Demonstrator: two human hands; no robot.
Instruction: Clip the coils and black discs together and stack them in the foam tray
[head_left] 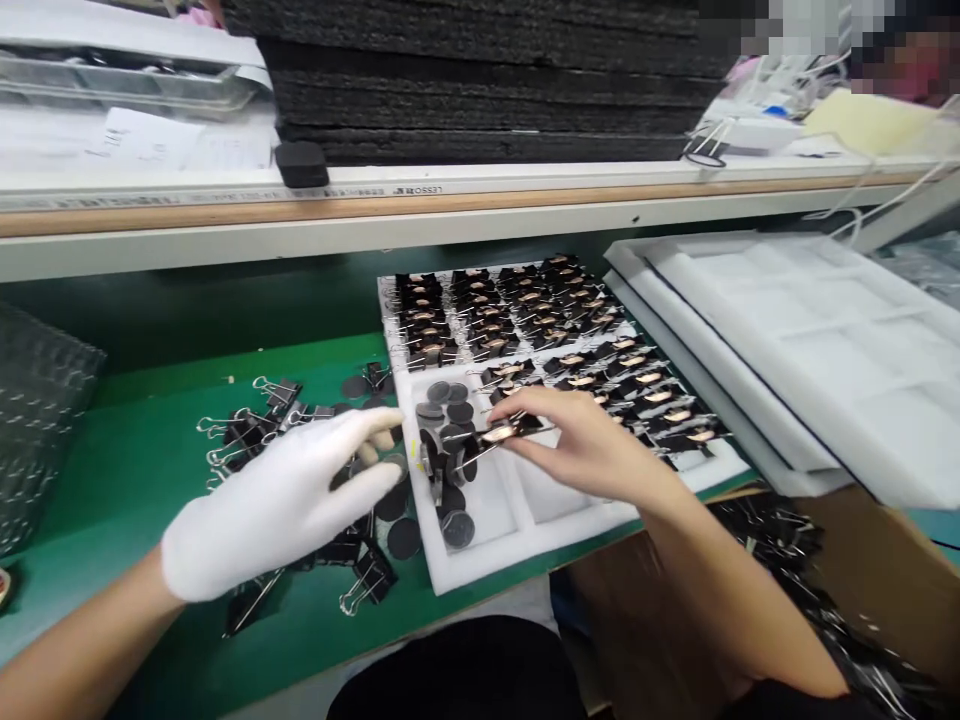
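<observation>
My left hand (289, 495), in a white glove, hovers beside the tray's left wall with thumb and fingers apart and nothing visible between them. Under and around it lie loose black binder clips (373, 577) and dark round discs (405, 538). Bare, my right hand (581, 440) pinches a black binder clip (501, 434) with a copper-coloured piece in its jaws, over the white foam tray (429, 545). More dark discs (457, 528) lie in the front left compartment below. Rows of clamped binder clips (491, 312) fill the tray's back and right compartments.
White foam trays (832, 330) are stacked at the right. A cardboard box (892, 580) of binder clips stands below the table edge. Clear plastic trays (45, 420) are at the left. A shelf (345, 225) with black foam sheets (487, 80) crosses behind.
</observation>
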